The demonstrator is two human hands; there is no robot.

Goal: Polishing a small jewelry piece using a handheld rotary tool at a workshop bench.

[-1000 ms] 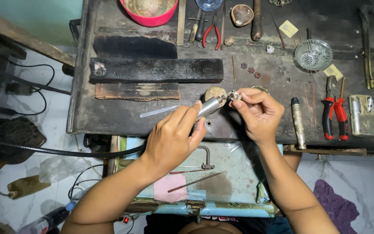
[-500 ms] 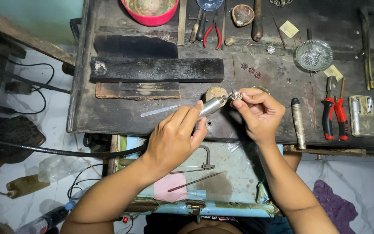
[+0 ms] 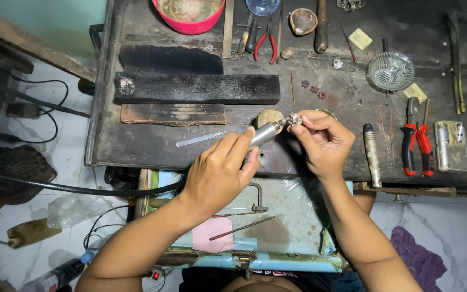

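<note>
My left hand [image 3: 220, 170] grips a silver rotary handpiece [image 3: 266, 132] whose black flexible hose [image 3: 77, 189] runs off to the left. Its tip touches a small silver ornament [image 3: 297, 119] pinched between the thumb and fingers of my right hand [image 3: 322, 140]. Both hands hover over the front edge of a dark, worn workbench [image 3: 152, 146], just in front of a small round wooden peg [image 3: 269, 116].
On the bench lie charred wood blocks [image 3: 195, 88], a metal file [image 3: 201, 139], red pliers [image 3: 417, 143], a wire sieve [image 3: 390, 71], a red bowl [image 3: 190, 13], a metal-handled tool [image 3: 372, 154] and a lighter-like box [image 3: 451, 146]. An open drawer [image 3: 277, 216] below holds a small saw frame and rods.
</note>
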